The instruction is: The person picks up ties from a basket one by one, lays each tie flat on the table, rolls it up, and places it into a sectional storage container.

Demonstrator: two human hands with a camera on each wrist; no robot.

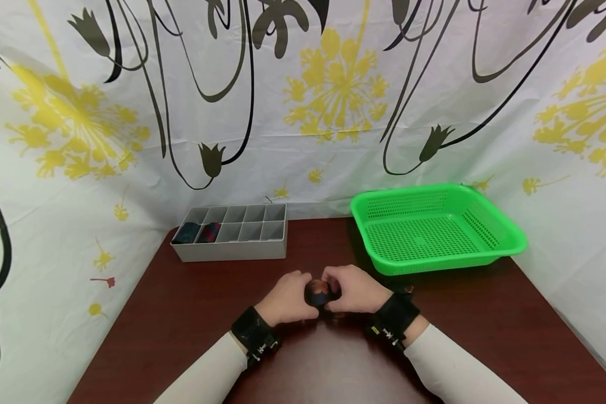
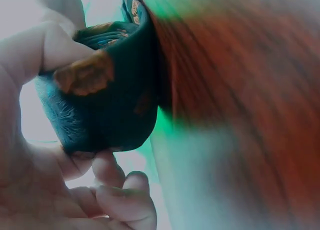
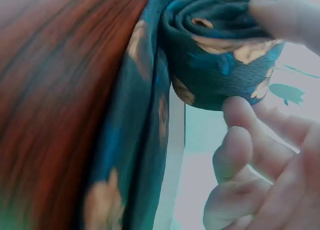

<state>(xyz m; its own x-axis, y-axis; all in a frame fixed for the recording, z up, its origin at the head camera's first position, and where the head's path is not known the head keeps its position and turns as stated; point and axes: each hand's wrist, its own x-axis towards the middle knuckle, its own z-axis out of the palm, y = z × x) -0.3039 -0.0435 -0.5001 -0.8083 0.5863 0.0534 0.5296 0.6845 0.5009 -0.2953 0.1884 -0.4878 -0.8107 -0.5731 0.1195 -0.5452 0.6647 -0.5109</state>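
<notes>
**Both hands on a rolled dark cloth at mid-tabletop**

Backdrop: a white curtain printed with yellow blooms and black stems, hung round the back and both sides of the workspace.

Tabletop: dark red-brown wood, glossy, running from the curtain toward the person.

Green basket: perforated plastic, shallow, at the far right of the tabletop, near the curtain. Nothing shows inside it.

Grey divided tray: far left, two rows of compartments. Two dark rolled items sit in the leftmost compartments of the near row, side by side; one bluish, one with a reddish tint.

Arms: pale long sleeves, a black strap on each wrist, both coming in from the near edge and meeting at centre.

Left hand: fingers curled round the left side of the roll. The left wrist view shows the thumb pressing the top of the cloth and the fingertips under it.

Right hand: curled round the right side of the same roll. In the right wrist view a finger lies on top of the coil, others sit just beneath it, and a loose tail of cloth runs down along the wood.

Rolled cloth: dark teal-blue with orange-gold patches, wound into a tight spiral, held between the two hands just above or on the tabletop; which, I cannot tell.
</notes>
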